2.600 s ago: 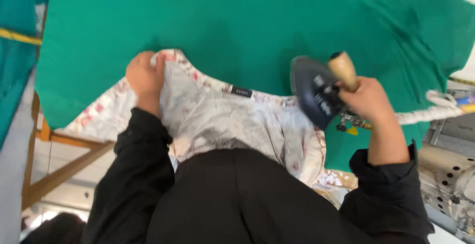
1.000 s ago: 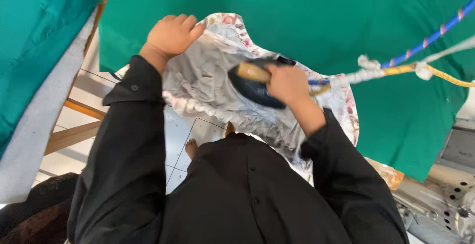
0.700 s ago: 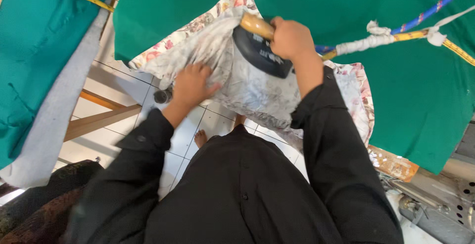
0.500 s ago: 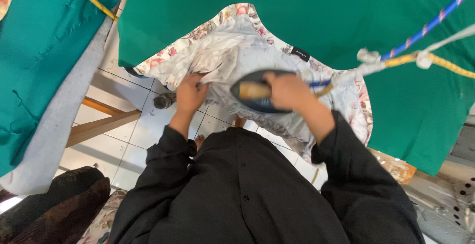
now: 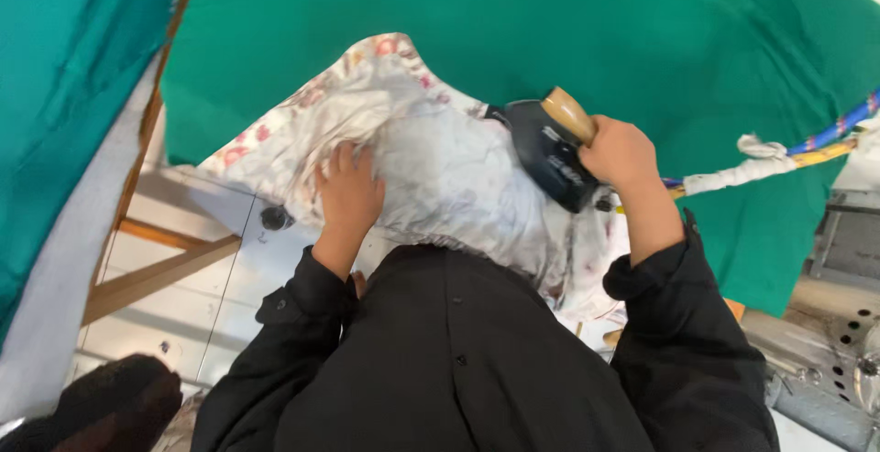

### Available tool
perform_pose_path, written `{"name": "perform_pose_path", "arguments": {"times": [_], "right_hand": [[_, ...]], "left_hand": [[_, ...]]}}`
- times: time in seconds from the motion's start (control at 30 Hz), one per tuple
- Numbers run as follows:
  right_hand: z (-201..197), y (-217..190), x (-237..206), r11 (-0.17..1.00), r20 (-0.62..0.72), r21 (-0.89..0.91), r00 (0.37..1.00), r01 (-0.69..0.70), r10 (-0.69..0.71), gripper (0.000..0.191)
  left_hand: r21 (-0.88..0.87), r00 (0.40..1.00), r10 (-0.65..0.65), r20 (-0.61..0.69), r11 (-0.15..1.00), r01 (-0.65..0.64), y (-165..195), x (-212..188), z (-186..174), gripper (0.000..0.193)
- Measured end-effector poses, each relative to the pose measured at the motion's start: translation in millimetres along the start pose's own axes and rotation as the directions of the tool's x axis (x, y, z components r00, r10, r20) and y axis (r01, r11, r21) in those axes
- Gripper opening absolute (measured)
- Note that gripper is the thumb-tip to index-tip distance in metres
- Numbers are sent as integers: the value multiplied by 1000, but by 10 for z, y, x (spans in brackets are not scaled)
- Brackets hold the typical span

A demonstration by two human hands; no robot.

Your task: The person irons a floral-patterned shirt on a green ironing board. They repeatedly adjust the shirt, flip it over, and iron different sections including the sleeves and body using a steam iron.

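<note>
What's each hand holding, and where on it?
Right hand grips the iron by its wooden handle. Left hand holds nothing, pressed flat on the floral garment.

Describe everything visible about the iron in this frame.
The iron is dark, navy to black, with a light wooden handle. The right hand grips that handle. It is tilted, its rear raised, over the right side of the pale floral garment, which lies on green cloth. A cloth-wrapped cord trails off to the right. Its soleplate is hidden.

Matt green cloth cover (image 5: 477, 39), crumpled floral fabric (image 5: 440, 168), iron's wooden handle (image 5: 568, 115).
</note>
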State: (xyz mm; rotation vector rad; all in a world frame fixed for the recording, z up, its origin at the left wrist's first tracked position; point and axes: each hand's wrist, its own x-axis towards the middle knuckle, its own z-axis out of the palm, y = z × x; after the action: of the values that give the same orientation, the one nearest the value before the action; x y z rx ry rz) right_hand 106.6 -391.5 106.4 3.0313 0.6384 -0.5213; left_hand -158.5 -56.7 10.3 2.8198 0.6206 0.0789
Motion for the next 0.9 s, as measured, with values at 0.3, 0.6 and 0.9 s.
{"name": "perform_pose_path", "arguments": {"times": [0.3,0.6,0.9], "right_hand": [[6,1994,304,904,-161,-2,893,-427,421,37],[743,1196,146,978,-514,187,840,-90,175,45],[907,756,-41,448,-86,886,908,-118,410,26]], "left_hand": [[121,992,-111,59,987,103,125,80,156,53],[-14,972,-187,144,982,191,-17,892,-409,41],[-198,970,-49,-239,980,1,340,2136,-262,27]]}}
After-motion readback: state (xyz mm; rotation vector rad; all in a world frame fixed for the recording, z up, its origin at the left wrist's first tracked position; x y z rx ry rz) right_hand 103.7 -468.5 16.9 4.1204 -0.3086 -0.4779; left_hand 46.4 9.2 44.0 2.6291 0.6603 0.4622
